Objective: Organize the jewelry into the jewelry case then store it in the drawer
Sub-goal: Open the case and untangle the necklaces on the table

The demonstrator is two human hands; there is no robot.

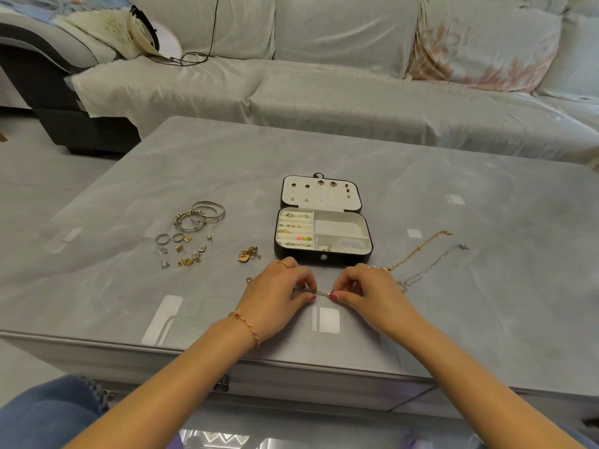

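Observation:
The black jewelry case (324,257) lies open mid-table, its cream compartments holding rings and earrings and its lid studded with earrings. Just in front of it my left hand (278,293) and my right hand (369,293) each pinch one end of a thin silver chain (321,292), stretched between them low over the table. Silver bangles (201,214), loose rings and earrings (181,251) and a gold tangle (249,253) lie to the left. A gold chain (421,249) and a silver chain (434,264) lie to the right.
The glossy grey table (486,303) has a drawer front with a knob (222,384) below its near edge. A grey sofa (324,92) with a cushion and clutter runs behind the table. My knee in jeans shows at the lower left.

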